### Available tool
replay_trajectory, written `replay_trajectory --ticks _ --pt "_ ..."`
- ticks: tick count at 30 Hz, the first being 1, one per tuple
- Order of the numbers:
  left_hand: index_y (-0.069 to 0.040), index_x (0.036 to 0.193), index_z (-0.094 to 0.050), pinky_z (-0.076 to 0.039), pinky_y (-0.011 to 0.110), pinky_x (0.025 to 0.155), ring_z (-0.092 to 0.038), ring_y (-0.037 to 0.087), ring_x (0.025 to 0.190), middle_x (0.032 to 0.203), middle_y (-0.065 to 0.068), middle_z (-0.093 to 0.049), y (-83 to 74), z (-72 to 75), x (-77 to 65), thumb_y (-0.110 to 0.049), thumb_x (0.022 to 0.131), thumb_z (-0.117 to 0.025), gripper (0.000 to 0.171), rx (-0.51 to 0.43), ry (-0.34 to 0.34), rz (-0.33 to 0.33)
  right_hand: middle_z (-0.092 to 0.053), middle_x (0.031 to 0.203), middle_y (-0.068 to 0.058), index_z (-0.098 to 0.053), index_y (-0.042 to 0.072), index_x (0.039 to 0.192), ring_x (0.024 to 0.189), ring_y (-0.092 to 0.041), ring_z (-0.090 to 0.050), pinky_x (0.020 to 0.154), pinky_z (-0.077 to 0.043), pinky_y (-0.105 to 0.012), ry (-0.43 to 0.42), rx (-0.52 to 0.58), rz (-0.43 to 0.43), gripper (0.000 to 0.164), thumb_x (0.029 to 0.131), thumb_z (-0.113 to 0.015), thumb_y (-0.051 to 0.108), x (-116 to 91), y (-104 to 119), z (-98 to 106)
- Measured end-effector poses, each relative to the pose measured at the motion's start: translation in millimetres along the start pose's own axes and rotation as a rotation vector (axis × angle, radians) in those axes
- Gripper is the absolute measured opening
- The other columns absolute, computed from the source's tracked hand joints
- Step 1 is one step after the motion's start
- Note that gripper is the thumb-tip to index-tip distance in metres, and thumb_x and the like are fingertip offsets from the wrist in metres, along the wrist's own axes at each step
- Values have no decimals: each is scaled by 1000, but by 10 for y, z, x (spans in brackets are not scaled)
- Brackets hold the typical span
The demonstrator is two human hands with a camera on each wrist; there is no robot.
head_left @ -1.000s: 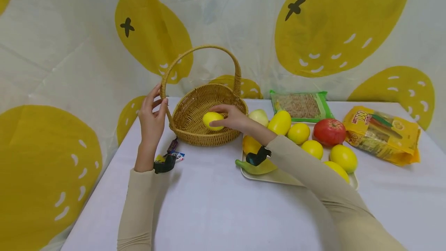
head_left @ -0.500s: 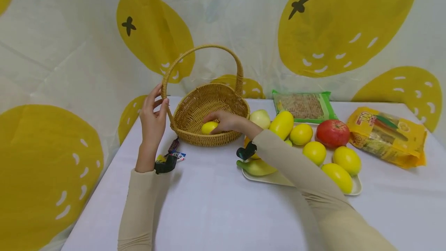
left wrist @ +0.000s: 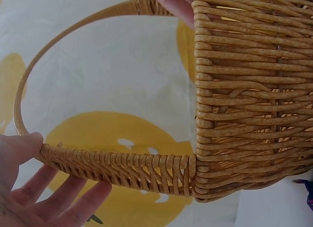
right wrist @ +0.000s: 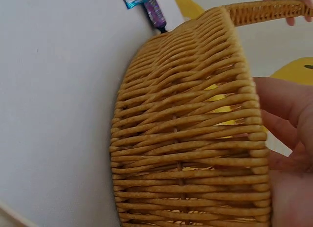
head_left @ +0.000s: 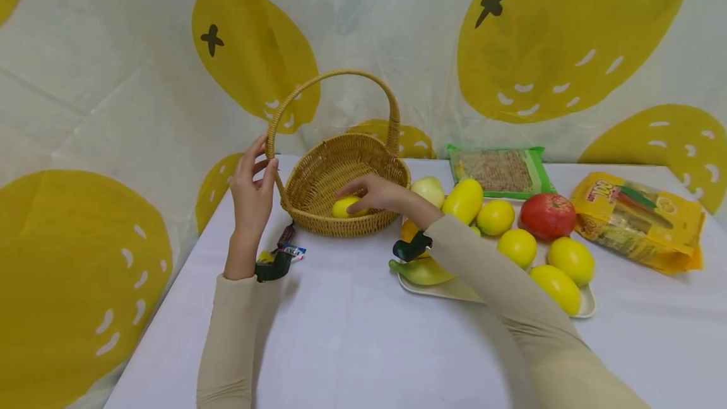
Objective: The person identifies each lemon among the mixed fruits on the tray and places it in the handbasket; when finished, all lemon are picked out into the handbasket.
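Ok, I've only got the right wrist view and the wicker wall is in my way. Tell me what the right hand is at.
Observer: In the head view, the right hand is at a yellow fruit inside the wicker basket; whether it grips it, I can't tell.
Operator: Describe the left hand's hold.
Observer: The left wrist view shows the left hand with its thumb on the basket handle, opposite the fingers.
Operator: Report the table's far right.
Observer: A yellow packet lies there, beside a red fruit.
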State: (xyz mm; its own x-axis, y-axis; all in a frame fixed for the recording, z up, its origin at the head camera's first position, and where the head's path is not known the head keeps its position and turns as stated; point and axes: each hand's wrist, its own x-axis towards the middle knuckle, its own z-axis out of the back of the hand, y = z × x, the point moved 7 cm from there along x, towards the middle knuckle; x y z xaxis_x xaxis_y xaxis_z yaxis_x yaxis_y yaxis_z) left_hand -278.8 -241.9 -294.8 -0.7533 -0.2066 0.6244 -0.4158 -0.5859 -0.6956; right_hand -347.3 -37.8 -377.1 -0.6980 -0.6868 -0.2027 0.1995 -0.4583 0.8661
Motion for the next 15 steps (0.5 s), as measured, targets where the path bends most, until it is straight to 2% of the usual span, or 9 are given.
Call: replay_trajectory --ticks 4,8,15 --pt "-19 143 -52 -50 9 75 -65 25 107 127 14 -58 -5 -14 7 -16 98 -60 46 13 5 2 -57 138 -10 -60 6 133 132 -29 -47 105 -43 -39 -46 7 16 42 92 -68 13 -101 22 66" --pt "-19 143 -51 -48 7 75 -65 26 108 127 14 -58 -9 -14 13 -16 98 -59 46 16 5 4 -58 136 -9 -61 6 132 129 -28 -48 104 -44 -40 -52 -6 39 39 95 -65 18 -195 53 89" --pt "-19 143 -51 -49 8 74 -65 26 108 127 15 -57 -19 -14 15 -17 98 -58 45 17 9 5 -59 134 -14 -61 5 130 121 -26 -55 101 -46 -39 -60 24 89 38 95 -63 19 -466 165 141"
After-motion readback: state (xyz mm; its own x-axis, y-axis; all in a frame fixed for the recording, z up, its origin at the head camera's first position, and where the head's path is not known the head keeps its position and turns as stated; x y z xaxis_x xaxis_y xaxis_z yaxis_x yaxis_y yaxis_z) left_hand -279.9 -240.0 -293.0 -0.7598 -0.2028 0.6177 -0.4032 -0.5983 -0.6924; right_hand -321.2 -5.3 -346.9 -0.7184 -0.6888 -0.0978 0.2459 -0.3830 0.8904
